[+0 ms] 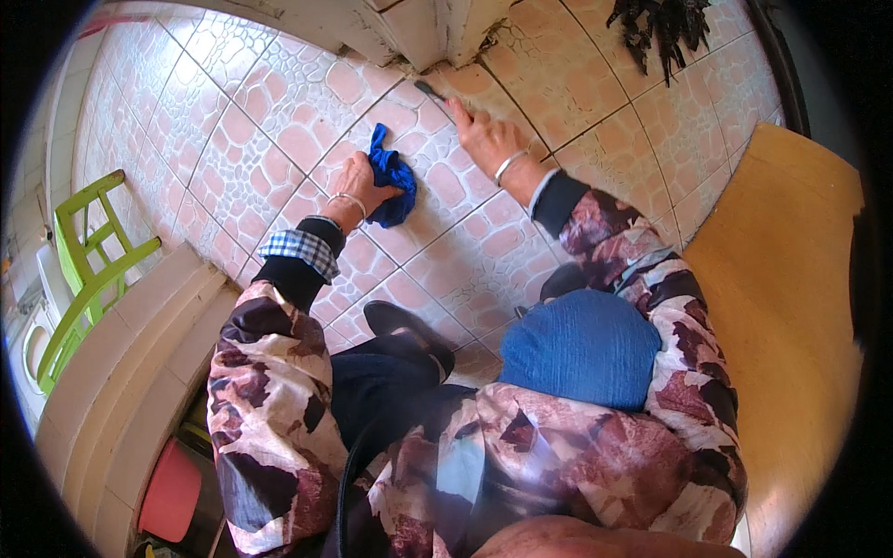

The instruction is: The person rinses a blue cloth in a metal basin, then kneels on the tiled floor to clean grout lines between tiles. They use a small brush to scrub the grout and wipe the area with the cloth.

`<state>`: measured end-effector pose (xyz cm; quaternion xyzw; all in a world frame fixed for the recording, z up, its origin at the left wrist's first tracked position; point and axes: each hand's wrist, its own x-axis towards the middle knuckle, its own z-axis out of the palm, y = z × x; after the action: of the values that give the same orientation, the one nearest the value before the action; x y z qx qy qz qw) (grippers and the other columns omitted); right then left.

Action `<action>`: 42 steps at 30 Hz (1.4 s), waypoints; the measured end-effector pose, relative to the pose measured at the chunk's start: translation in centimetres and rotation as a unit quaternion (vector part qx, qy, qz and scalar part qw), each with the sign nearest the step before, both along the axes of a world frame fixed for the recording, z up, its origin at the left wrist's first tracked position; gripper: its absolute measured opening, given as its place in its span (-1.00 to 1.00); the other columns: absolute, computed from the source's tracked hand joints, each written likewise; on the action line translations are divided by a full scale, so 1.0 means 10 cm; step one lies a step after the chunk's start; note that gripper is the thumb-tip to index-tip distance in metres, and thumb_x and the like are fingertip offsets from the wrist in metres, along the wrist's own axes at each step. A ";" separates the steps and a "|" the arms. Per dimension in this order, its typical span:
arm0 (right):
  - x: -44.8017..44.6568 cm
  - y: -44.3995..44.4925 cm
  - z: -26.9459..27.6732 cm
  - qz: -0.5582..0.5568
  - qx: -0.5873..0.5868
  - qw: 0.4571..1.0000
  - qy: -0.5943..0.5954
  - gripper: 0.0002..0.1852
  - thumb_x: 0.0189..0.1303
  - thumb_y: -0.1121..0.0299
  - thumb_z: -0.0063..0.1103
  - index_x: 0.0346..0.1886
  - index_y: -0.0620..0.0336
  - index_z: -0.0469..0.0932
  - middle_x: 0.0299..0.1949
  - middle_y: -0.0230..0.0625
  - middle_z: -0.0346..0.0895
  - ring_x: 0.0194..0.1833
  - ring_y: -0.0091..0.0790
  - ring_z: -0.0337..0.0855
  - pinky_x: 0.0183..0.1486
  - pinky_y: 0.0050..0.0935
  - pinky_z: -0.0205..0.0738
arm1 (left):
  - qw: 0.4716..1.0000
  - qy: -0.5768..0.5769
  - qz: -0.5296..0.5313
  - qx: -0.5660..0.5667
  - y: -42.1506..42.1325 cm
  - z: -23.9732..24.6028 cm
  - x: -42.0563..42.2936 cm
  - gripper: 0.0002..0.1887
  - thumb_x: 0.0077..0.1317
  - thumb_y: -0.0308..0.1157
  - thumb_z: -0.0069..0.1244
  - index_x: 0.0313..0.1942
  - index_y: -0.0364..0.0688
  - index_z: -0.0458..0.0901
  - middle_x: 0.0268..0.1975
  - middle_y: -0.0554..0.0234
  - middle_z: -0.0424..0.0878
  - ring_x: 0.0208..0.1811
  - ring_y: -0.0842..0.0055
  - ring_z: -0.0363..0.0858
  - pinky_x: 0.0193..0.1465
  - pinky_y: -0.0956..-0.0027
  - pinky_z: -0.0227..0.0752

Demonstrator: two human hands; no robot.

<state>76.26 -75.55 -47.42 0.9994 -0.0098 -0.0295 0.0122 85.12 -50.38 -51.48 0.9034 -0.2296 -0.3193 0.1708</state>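
My left hand (359,188) grips a crumpled blue cloth (391,178), which touches or hangs just above the tiled floor (446,188). Ahead and to the right, my right hand (488,136) is closed around a slim tool (431,92), possibly a small brush. Its dark end points toward the corner of a pale wall base (418,42); the rest of its handle is mostly hidden by my fingers. Dark grime lines the foot of that wall. Both wrists wear bracelets.
A green chair frame (91,258) stands at the left, beyond a tiled ledge (139,328). Below the ledge is a pink container (171,492). A yellowish-brown board (781,293) curves along the right. A dark, dried-looking bundle (663,28) shows at the top right.
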 end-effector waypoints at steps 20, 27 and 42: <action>-1.12 -0.53 -0.21 -0.098 0.081 0.982 -0.137 -0.40 0.23 0.51 0.02 0.39 -0.04 0.36 -0.35 -0.23 0.52 -0.47 -0.11 0.60 -0.48 -0.24 0.49 | 0.950 -0.151 0.131 -0.239 -0.47 0.58 0.27 -0.29 0.03 -0.07 0.37 0.05 -0.29 0.41 0.01 -0.15 0.51 0.01 0.00 0.49 0.13 0.10 0.41; -1.23 -0.55 -0.23 -0.031 0.020 0.981 -0.190 -0.48 0.20 0.52 0.09 0.28 0.06 0.45 -0.36 -0.27 0.53 -0.48 -0.28 0.61 -0.47 -0.37 0.50 | 0.930 -0.322 0.058 -0.167 -0.96 0.48 0.25 -0.23 0.05 -0.18 0.35 0.15 -0.44 0.35 0.24 -0.26 0.27 0.24 -0.11 0.28 0.31 0.03 0.24; -1.28 -0.56 -0.17 -0.049 0.039 0.982 -0.177 -0.42 0.14 0.52 0.09 0.31 0.08 0.40 -0.24 -0.21 0.62 -0.40 -0.17 0.67 -0.39 -0.29 0.57 | 0.929 -0.230 -0.188 -0.222 -0.74 0.17 0.23 -0.68 -0.08 -0.45 0.18 -0.22 -0.08 0.63 -0.14 0.19 0.51 -0.01 0.14 0.48 -0.03 0.17 0.52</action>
<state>63.47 -81.15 -49.08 0.9868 -0.0600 0.1470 -0.0304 87.38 -57.74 -49.75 0.8311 -0.4935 -0.0698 0.2465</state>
